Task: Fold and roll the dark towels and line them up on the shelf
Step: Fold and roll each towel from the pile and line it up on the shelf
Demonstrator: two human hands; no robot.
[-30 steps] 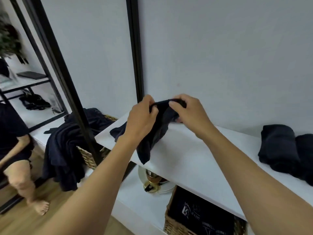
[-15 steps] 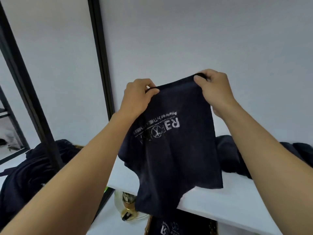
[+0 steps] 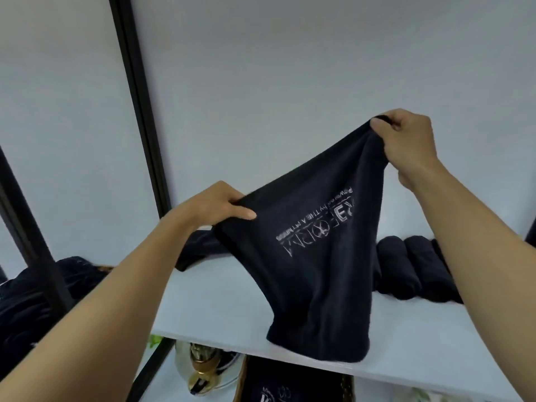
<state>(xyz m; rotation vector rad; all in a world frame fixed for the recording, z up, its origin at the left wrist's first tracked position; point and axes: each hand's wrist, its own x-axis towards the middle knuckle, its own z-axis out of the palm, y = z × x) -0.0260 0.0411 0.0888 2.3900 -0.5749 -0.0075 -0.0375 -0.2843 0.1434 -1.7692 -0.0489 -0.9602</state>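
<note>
A dark towel [image 3: 313,268] with pale printed lettering hangs spread between both hands above the white shelf [image 3: 220,309]. My left hand [image 3: 214,208] pinches its lower left corner. Higher up, my right hand [image 3: 409,140] grips the other top corner. The towel's bottom edge drapes onto the shelf near its front edge. Rolled dark towels [image 3: 406,271] lie side by side at the right of the shelf, partly behind my right forearm.
A black vertical post [image 3: 139,103] stands left of the shelf against the pale wall. A heap of dark towels [image 3: 32,300] lies at the lower left. Under the shelf sit a brass and glass object [image 3: 203,369] and a wicker basket [image 3: 345,387] with dark cloth.
The hands moved apart, spreading the towel wider. My left hand dropped lower and my right hand went up and right. The towel's bottom now rests on the shelf.
</note>
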